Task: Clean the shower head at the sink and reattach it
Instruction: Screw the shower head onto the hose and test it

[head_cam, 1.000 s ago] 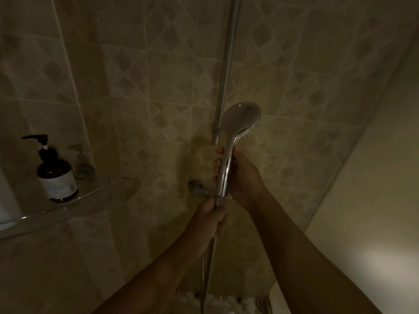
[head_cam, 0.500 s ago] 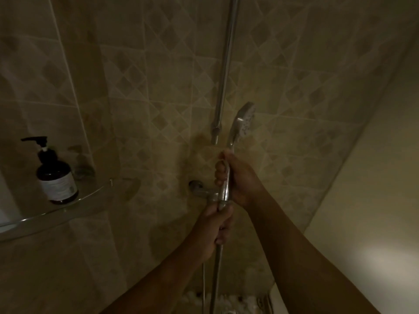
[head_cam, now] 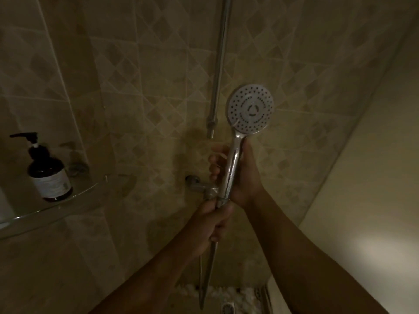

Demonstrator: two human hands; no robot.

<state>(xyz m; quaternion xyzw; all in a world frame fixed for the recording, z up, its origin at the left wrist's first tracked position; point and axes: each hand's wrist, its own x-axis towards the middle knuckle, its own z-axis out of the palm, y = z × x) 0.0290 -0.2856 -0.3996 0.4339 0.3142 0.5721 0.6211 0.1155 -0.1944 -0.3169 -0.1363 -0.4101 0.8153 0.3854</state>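
Gripping shower head (head_cam: 250, 109) handle, hose (head_cam: 209, 266) below

Bare left grip (head_cam: 214, 222), bare right grip (head_cam: 247, 175) (forearms (head_cam: 306, 252) likewise bare)

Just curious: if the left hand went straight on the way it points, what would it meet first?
Probably the handle end of the shower head, directly above the left hand; the wall fitting sits close beside, depth unclear.

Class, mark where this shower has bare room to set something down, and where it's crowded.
Bare: glass shelf right of the pump bottle, out to its tip. Open passage: between shelf tip and tap. Crowded: right hand grips the shower head handle, left hand the hose below it.
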